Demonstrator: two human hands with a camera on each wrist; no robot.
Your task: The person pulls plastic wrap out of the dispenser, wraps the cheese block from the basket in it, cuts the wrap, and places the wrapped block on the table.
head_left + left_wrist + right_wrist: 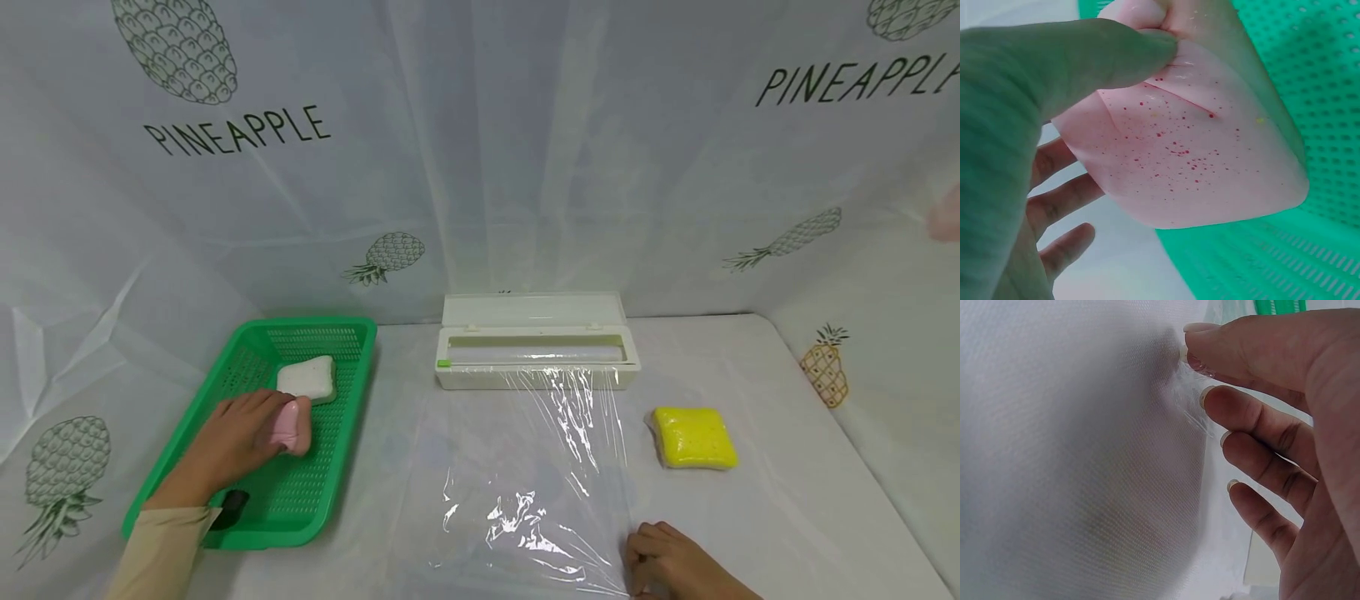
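The left hand grips the pink block over the green basket, a white block just beyond; rightward, clear film stretches to the right hand, pinching its right edge. Pulling from that one spot could crease or tear the film.

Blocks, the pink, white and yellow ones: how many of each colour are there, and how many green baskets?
Pink block: 1, held by the left hand
White block: 1
Yellow block: 1
Green basket: 1
Total: 4. I can't tell whether the peach part against the pink is another block, so it isn't counted separately.
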